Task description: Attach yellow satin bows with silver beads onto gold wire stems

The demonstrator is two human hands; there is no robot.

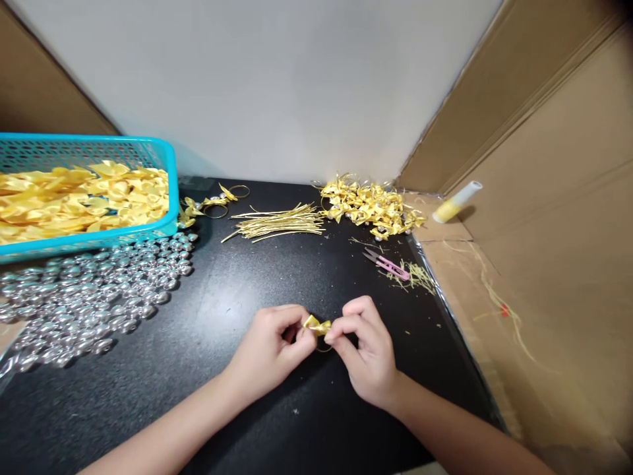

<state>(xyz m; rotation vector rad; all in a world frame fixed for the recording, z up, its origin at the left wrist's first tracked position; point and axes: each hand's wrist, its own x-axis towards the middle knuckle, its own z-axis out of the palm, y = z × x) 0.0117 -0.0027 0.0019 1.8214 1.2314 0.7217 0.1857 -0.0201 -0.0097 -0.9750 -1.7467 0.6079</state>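
Observation:
Low over the black table, a small yellow ribbon bow (316, 325) is held between my two hands. My left hand (277, 340) pinches the bow's left side, its fingers closed. On the other side, my right hand (364, 348) is closed too, thumb and forefinger pinching the bow's right end. A thin gold loop (324, 349) hangs just under the bow, partly hidden by my fingers. Past my hands lies a bundle of gold twist ties (281, 223). Pink-handled thread snips (388, 264) rest beyond my right hand, beside short gold clippings (420, 278).
At the left, a turquoise basket (171, 178) holds many yellow bows, with silver beads (113, 297) spread before it. A few bows with gold loops (212, 203) lie beside it. A pile of beaded bows (370, 204) sits at the back right, near a white-and-yellow tube (457, 202) and cardboard walls.

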